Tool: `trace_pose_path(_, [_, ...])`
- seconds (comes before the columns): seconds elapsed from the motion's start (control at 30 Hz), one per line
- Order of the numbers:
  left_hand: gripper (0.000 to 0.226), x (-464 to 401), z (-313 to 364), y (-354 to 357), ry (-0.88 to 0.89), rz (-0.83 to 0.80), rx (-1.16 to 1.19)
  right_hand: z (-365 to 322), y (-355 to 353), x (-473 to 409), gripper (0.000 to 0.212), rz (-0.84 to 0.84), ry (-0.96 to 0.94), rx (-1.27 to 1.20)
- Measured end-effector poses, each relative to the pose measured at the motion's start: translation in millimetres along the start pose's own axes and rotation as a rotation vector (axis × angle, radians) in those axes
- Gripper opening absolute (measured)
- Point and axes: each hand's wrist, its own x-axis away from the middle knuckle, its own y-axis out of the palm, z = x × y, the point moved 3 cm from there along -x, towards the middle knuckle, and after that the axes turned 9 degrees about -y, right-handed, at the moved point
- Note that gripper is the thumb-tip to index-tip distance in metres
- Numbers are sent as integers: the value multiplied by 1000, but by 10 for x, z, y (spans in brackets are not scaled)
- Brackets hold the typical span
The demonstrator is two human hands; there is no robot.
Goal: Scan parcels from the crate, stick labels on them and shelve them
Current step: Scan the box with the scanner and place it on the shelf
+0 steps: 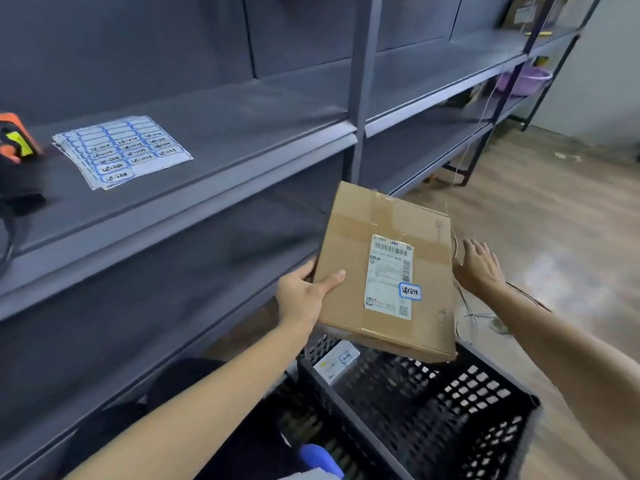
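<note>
Cardboard parcel point(384, 271) w/ blue sticker point(410, 291) held above black crate point(433, 403), beside lower shelf. Left hand point(304, 296) grips its left edge, thumb on top. Right hand point(479, 268) open, fingers spread, at right edge. Label sheets point(121, 150) on shelf point(225, 133).

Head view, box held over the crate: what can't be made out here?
- Scanner: cut off by the left edge.
- Shipping label on the box: print too small and blurred.
- Crate contents: partly hidden by the box.
- Left hand fingers: hidden under the box.

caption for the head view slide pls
Left hand holds a labelled brown cardboard parcel over the black perforated plastic crate.
</note>
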Motion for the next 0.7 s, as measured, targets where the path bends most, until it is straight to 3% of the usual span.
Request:
trace_pose_path(0.1, [45, -29, -375, 0, -98, 56, -107, 124, 345, 206, 62, -37, -3, -12])
trace_pose_path(0.37, [34, 22, -1230, 27, -341, 135, -128, 268, 1268, 764, 64, -280, 12, -6])
trace_pose_path(0.57, [41, 65, -1578, 137, -433, 154, -187, 265, 1639, 1048, 58, -326, 59, -80])
trace_pose_path(0.63, [45, 77, -1657, 186, -464, 163, -191, 261, 1721, 1090, 51, -388, 200, -245])
trace_pose_path(0.7, [44, 80, -1748, 237, -488, 170, -187, 222, 1753, 1201, 52, -567, 435, -665])
